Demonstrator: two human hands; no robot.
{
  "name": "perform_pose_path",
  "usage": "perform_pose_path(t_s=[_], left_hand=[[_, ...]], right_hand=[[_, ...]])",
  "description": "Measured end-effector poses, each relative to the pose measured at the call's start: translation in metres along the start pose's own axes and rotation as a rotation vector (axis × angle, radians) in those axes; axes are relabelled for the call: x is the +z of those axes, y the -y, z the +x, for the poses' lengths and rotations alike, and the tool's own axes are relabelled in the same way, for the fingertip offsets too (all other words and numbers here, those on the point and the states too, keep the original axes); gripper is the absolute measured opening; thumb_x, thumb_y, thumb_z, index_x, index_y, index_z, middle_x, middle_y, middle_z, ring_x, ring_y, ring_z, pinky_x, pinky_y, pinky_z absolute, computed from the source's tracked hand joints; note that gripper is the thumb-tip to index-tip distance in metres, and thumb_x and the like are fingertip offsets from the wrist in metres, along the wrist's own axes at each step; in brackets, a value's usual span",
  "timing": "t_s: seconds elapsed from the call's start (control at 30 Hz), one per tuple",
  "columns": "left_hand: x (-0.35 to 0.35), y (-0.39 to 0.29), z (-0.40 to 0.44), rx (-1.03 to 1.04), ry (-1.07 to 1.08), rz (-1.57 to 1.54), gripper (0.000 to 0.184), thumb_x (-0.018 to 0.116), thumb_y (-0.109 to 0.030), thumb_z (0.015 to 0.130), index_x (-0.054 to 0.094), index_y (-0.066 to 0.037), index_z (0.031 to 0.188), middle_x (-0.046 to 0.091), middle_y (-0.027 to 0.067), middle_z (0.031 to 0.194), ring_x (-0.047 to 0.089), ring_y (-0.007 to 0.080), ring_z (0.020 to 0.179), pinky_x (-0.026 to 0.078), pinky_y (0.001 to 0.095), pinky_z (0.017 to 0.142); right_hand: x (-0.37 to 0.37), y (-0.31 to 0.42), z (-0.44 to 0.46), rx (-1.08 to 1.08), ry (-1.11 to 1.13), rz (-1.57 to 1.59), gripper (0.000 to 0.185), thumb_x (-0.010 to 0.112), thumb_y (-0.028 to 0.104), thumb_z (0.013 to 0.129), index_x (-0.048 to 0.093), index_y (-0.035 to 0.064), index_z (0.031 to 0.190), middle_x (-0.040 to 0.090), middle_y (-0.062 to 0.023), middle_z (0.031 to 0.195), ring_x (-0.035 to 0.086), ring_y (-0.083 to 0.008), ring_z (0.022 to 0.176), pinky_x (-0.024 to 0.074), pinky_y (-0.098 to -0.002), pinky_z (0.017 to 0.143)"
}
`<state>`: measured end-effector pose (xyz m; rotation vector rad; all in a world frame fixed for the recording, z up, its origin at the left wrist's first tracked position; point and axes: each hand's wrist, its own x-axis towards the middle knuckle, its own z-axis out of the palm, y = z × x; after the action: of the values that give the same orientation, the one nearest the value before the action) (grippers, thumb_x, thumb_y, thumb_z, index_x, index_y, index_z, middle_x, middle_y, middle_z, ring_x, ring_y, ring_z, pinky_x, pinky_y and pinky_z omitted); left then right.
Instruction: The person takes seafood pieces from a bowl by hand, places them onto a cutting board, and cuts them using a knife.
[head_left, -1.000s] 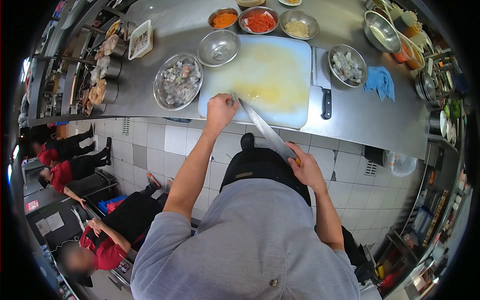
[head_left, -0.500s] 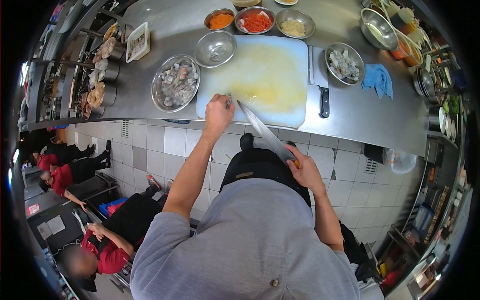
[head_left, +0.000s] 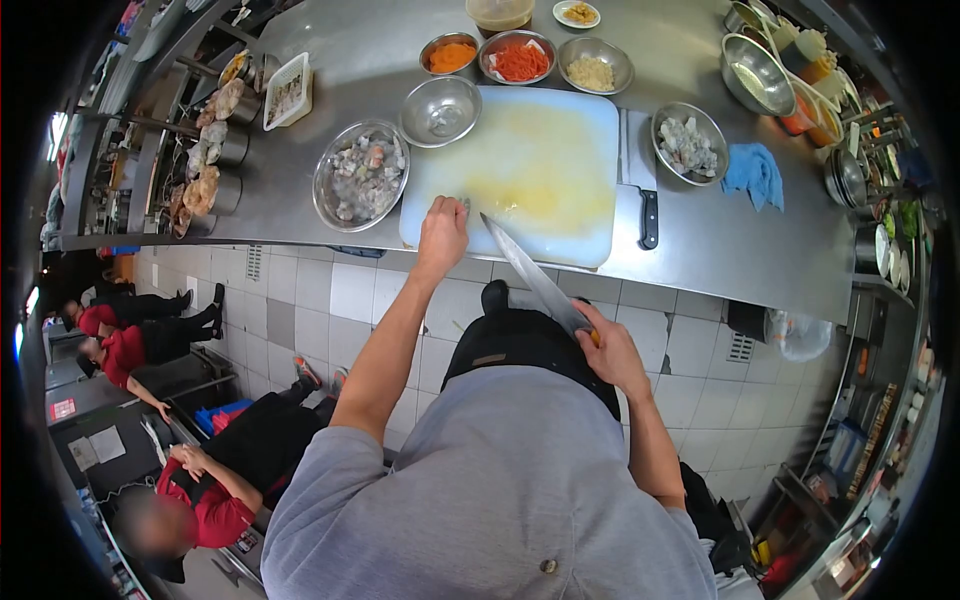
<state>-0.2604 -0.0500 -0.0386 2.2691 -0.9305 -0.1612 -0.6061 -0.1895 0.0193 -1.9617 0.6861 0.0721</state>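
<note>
Steel counter (head_left: 720,245), held knife (head_left: 538,278) (red label (head_left: 62,409) illegible)

A blue cloth (head_left: 753,177) is lying crumpled on the steel desk (head_left: 740,250). Bowls of orange food (head_left: 427,62), red shreds (head_left: 489,72) and pale chopped food (head_left: 621,65) are standing along its far side, a small plate (head_left: 577,25) is sitting behind them, and a co-worker (head_left: 262,440) in red is clasping both hands.

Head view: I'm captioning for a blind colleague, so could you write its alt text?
A person's right hand holds a long knife, tip over a white cutting board, while the left hand holds a small greyish piece near the board's lower-left corner. Bowls and another knife sit nearby on a metal counter.
</note>
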Motion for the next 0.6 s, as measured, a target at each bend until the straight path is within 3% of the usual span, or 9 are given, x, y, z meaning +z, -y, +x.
perform_pose_path(t_s=[0.27, 0.4, 0.47, 0.6], left_hand=[[-0.013, -0.007, -0.013, 0.001, 0.019, -0.124, 0.005, 0.064, 0.002, 0.099, 0.063, 0.003, 0.104, 0.065, 0.0238, 0.103, 0.065, 0.0455, 0.093, 0.054, 0.0488, 0.084], [-0.014, 0.000, -0.017, -0.099, 0.017, -0.243, 0.002, 0.064, 0.001, 0.102, 0.063, 0.001, 0.104, 0.069, 0.0167, 0.099, 0.069, 0.0304, 0.088, 0.055, 0.0407, 0.081], [-0.013, 0.009, -0.018, -0.189, 0.030, -0.352, 0.000, 0.063, 0.000, 0.104, 0.063, 0.000, 0.104, 0.071, 0.0112, 0.096, 0.069, 0.0218, 0.086, 0.056, 0.0363, 0.080], [-0.007, 0.026, -0.019, -0.301, 0.040, -0.669, 0.003, 0.063, -0.005, 0.107, 0.062, -0.003, 0.106, 0.072, 0.0051, 0.096, 0.068, 0.0135, 0.087, 0.056, 0.0314, 0.081]], right_hand=[[0.002, 0.002, 0.002, -0.106, -0.096, -0.008, 0.055, 0.069, 0.009, 0.098, 0.058, 0.0172, 0.152, 0.075, -0.0257, 0.111, 0.072, -0.0467, 0.098, 0.0564, -0.0506, 0.087], [0.001, 0.008, 0.008, -0.080, -0.056, 0.010, 0.054, 0.070, 0.008, 0.100, 0.058, 0.0158, 0.152, 0.072, -0.0250, 0.127, 0.070, -0.0488, 0.098, 0.0560, -0.0486, 0.089], [0.000, 0.013, 0.010, -0.079, -0.051, 0.010, 0.054, 0.070, 0.008, 0.100, 0.058, 0.0161, 0.152, 0.073, -0.0251, 0.125, 0.071, -0.0485, 0.096, 0.0560, -0.0483, 0.088], [0.004, 0.012, 0.013, -0.114, -0.053, 0.018, 0.055, 0.071, 0.008, 0.099, 0.058, 0.0168, 0.152, 0.074, -0.0251, 0.119, 0.070, -0.0475, 0.090, 0.0559, -0.0475, 0.084]])
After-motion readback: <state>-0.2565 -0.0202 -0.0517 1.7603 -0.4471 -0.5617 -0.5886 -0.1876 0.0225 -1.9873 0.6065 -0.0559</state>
